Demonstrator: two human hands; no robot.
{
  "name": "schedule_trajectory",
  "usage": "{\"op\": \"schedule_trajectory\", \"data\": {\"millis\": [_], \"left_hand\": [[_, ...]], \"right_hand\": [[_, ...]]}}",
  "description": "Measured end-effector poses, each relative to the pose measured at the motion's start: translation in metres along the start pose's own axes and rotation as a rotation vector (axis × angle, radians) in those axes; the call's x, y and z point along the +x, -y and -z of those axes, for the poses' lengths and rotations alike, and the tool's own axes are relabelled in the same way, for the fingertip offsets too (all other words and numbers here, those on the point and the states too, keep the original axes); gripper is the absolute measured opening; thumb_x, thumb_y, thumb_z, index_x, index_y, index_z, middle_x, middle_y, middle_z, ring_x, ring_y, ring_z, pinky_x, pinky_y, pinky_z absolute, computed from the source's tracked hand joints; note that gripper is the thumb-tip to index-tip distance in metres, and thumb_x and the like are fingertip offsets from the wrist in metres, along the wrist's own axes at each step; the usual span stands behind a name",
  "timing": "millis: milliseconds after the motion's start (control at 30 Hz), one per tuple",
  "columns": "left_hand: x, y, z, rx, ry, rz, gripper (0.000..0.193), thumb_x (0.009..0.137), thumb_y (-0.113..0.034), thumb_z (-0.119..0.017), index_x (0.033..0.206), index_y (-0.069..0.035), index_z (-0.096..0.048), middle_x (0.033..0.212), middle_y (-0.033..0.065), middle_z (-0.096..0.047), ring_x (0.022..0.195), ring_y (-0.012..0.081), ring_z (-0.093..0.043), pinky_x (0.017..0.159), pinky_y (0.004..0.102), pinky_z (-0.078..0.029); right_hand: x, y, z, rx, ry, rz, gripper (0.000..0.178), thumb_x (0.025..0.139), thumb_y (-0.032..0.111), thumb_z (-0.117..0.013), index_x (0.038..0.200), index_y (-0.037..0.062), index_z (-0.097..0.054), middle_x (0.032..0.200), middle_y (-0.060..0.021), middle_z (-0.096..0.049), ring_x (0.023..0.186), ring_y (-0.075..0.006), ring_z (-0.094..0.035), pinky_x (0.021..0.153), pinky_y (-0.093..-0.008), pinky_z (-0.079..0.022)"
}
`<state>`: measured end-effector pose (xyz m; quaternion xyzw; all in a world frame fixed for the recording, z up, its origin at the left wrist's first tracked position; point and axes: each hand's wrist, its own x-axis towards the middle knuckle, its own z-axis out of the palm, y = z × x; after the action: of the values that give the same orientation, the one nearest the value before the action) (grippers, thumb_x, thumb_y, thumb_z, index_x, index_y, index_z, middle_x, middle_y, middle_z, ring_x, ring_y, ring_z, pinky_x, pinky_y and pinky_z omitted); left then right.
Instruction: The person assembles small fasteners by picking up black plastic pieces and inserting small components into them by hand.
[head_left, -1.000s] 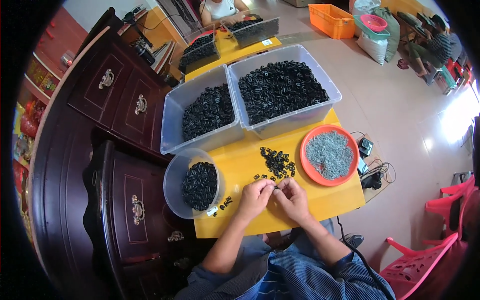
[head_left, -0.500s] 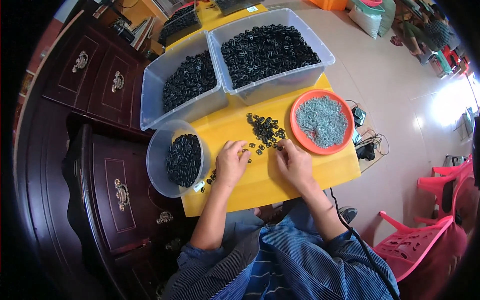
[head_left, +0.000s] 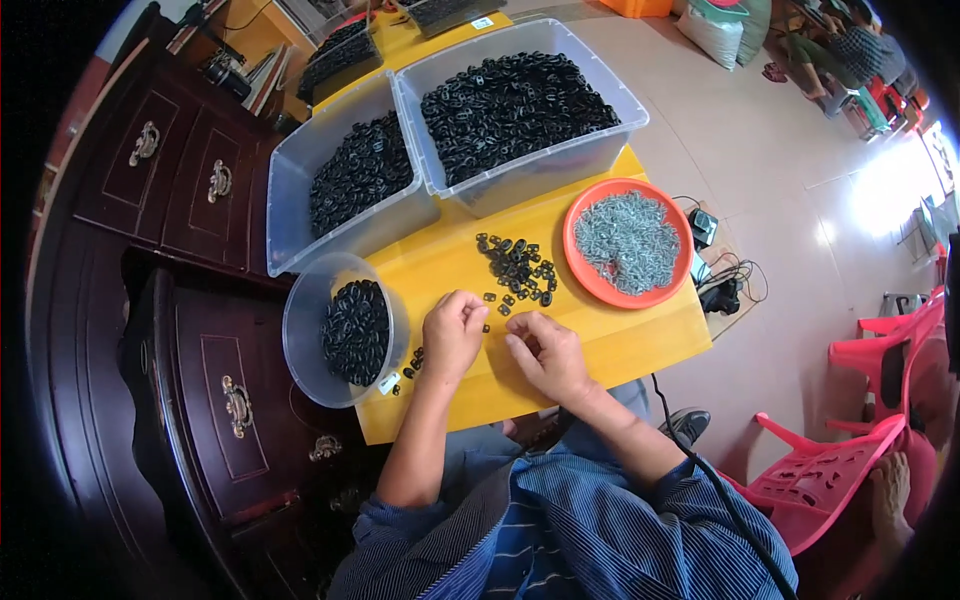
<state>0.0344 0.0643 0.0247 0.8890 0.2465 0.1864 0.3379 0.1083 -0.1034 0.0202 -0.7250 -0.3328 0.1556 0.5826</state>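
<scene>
Couldn't tell whether left hand (head_left: 453,335) or right hand (head_left: 553,358) gripped anything; loose black pieces (head_left: 517,266) risked scattering if either brushed them

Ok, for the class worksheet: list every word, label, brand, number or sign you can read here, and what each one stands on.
No text can be read.
White label at the round clear tub: too small and blurred.
White label by the far clear bin: too small; I cannot tell whether it sits on bin or table.

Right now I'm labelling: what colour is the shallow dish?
The dish is orange-red, clearest in head view.
</scene>
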Motion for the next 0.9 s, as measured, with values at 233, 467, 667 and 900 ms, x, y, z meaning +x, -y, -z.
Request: {"op": "schedule_trajectory", "data": {"millis": [233, 467, 667, 900], "left_hand": [[-0.003, -0.040, 0.008, -0.657, 0.234, 0.300, 0.005, 0.093, -0.002, -0.065, 0.089, -0.002, -0.062, 0.076, -0.0037, -0.061, 0.062, 0.0039, -0.053, 0.057, 0.0215, -0.045], [0.003, -0.042, 0.002, -0.808, 0.370, 0.371, 0.004, 0.093, -0.002, -0.065, 0.094, -0.005, -0.063, 0.076, -0.0042, -0.061, 0.063, 0.0022, -0.051, 0.055, 0.0188, -0.042], [0.006, -0.039, -0.001, -0.829, 0.394, 0.391, 0.004, 0.094, -0.004, -0.067, 0.093, -0.005, -0.063, 0.077, -0.0039, -0.062, 0.063, 0.0020, -0.051, 0.055, 0.0187, -0.042], [0.025, -0.045, 0.003, -0.579, 0.382, 0.202, 0.007, 0.090, -0.008, -0.072, 0.095, -0.004, -0.068, 0.077, -0.0015, -0.062, 0.067, 0.0057, -0.057, 0.059, 0.0230, -0.047]], "right_hand": [[0.010, 0.002, 0.006, 0.014, -0.106, 0.030, 0.021, 0.085, 0.007, -0.075, 0.103, 0.0061, -0.065, 0.094, -0.0123, -0.066, 0.071, -0.0262, -0.068, 0.062, -0.0352, -0.055], [0.010, -0.003, 0.015, -0.093, -0.143, 0.198, 0.020, 0.084, 0.006, -0.076, 0.100, 0.0070, -0.066, 0.088, -0.0105, -0.066, 0.071, -0.0284, -0.067, 0.061, -0.0360, -0.054], [0.010, -0.011, 0.012, -0.039, -0.180, 0.208, 0.016, 0.083, 0.006, -0.076, 0.096, 0.0072, -0.066, 0.081, -0.0106, -0.066, 0.066, -0.0282, -0.066, 0.059, -0.0370, -0.053], [0.013, -0.009, 0.013, -0.080, -0.088, 0.194, 0.009, 0.086, 0.011, -0.070, 0.090, 0.0062, -0.063, 0.076, -0.0129, -0.063, 0.067, -0.0318, -0.065, 0.060, -0.0407, -0.052]]}}
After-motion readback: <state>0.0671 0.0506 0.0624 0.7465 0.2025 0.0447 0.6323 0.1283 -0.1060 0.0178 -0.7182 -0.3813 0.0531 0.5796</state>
